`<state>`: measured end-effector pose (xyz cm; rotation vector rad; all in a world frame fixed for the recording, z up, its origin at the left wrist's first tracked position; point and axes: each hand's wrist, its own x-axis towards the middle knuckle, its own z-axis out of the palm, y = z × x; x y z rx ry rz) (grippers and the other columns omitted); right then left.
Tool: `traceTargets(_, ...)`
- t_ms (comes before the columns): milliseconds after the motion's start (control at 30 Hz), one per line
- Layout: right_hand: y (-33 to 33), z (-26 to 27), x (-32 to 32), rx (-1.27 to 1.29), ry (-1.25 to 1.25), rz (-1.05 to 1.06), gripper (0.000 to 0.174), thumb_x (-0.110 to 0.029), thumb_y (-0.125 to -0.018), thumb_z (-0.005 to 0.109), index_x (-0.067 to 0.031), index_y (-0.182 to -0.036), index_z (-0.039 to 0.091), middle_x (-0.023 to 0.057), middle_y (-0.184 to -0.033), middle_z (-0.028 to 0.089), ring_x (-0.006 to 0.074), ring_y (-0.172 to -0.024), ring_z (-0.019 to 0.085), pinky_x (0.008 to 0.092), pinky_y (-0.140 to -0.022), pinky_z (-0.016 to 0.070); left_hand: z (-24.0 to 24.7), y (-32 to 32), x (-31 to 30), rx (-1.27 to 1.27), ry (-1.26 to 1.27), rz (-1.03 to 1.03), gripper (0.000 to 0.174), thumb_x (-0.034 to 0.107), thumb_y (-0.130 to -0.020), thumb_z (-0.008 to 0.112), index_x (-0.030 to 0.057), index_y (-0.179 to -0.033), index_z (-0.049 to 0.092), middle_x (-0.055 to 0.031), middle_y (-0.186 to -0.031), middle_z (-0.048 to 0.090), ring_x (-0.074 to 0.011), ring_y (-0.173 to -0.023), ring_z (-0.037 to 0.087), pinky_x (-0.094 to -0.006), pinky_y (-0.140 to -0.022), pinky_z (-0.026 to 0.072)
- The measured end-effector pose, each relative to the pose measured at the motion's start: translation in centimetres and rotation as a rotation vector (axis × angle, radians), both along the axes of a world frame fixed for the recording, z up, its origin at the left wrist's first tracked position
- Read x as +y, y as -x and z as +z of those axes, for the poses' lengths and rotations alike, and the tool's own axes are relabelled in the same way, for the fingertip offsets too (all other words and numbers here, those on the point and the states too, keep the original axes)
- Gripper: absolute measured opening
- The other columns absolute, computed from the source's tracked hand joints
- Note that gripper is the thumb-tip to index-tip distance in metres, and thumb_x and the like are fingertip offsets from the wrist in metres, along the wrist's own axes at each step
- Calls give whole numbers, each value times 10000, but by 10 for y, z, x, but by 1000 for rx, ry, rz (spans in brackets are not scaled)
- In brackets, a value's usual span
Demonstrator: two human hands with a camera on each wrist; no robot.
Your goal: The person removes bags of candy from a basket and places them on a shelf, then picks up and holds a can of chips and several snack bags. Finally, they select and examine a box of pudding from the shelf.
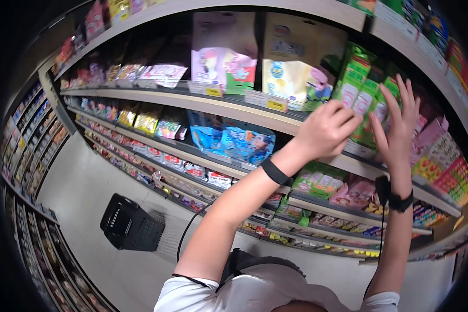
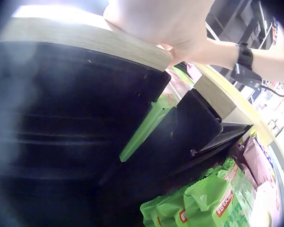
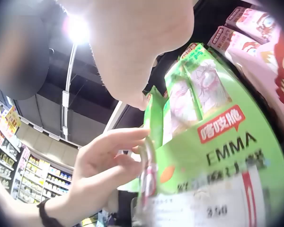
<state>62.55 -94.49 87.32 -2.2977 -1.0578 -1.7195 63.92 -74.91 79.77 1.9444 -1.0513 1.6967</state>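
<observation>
Green snack packets stand upright in a green display box on a shelf; their printed fronts show pink and white. My left hand is at the box's left side. In the right wrist view the left hand has curled fingers and thumb at the box's left edge, gripping it by that narrow side. My right hand is raised at the right of the packets, fingers spread and fairly straight. The right wrist view shows this hand large and close, its fingertips partly hidden behind the palm.
Large pastel bags hang left of the packets, and pink packs lie to the right. A wooden shelf edge runs below. Lower shelves hold blue bags and green bags. A black basket stands on the floor.
</observation>
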Motion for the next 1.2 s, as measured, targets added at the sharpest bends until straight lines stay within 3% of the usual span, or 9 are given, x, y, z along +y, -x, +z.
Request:
traceTargets(233, 26, -71, -7, 412, 32, 88, 699, -179, -848, 700, -67, -1476, 414, 198, -1595, 281, 372, -1484, 249, 531, -1197, 171, -7, -2, 2, -48, 33, 10, 488, 136, -665, 698, 47, -1141, 633, -103, -1128, 585, -293, -1056, 564, -390, -865, 514)
traceTargets(433, 77, -116, -3, 654, -136, 170, 640, -70, -830, 672, -41, -1430, 449, 210, -1586, 294, 402, -1457, 288, 487, -1179, 236, -8, 3, 3, -86, 91, -9, 474, 132, -660, 701, 61, -1123, 633, -123, -1165, 576, -315, -1094, 560, -425, -909, 489)
traceTargets(567, 128, -175, -8, 839, -158, 308, 473, -36, -816, 673, -11, -1279, 583, 213, -1479, 450, 377, -1322, 473, 439, -1069, 398, -27, 35, 21, -131, 272, -150, 408, 71, -687, 687, 80, -1093, 644, -114, -1163, 588, -322, -1068, 565, -440, -894, 472)
traceTargets(667, 162, -242, -25, 1225, -191, 316, 253, -38, -824, 701, 6, -1073, 683, 173, -1143, 679, 286, -1075, 654, 382, -938, 500, -83, 88, 47, -38, 348, -125, 319, 59, -706, 687, 75, -1025, 666, -91, -1128, 626, -315, -1023, 580, -432, -869, 465)
traceTargets(800, 196, -319, -25, 1651, -371, 489, 151, 45, -786, 730, 17, -929, 691, 124, -927, 726, 216, -866, 693, 305, -814, 523, -183, 161, 41, 459, 479, -18, 169, -12, -833, 578, 53, -970, 652, -73, -946, 658, -257, -890, 623, -385, -835, 483)
traceTargets(900, 215, -292, 13, 1521, -219, 727, 128, 78, -813, 676, 39, -935, 677, 114, -931, 706, 182, -882, 681, 282, -774, 532, -239, 204, 2, 1263, 680, -473, 165, 128, -973, 537, 27, -1057, 635, -96, -948, 665, -169, -892, 637, -308, -757, 508)
traceTargets(933, 223, -281, 23, 1411, -195, 692, 112, 81, -807, 670, 36, -909, 675, 106, -896, 691, 182, -834, 659, 282, -749, 516, -237, 217, -10, 1506, 664, -461, 207, 176, -992, 529, 17, -1080, 629, -79, -982, 670, -140, -914, 630, -303, -774, 502)
traceTargets(1033, 238, -294, 15, 1341, -364, 655, 79, 57, -820, 674, 32, -895, 678, 85, -835, 665, 179, -782, 628, 290, -750, 501, -294, 231, -44, 1416, 923, -763, 199, 159, -976, 523, 7, -1055, 624, -117, -901, 677, -159, -855, 641, -310, -748, 500)
traceTargets(1200, 289, -310, 2, 1420, -687, 586, 197, 74, -842, 682, 30, -1032, 659, 112, -1107, 603, 156, -965, 620, 269, -821, 527, -291, 295, -42, 1605, 778, -512, 227, 208, -1008, 496, 29, -1085, 612, -90, -999, 675, -157, -910, 644, -310, -799, 501)
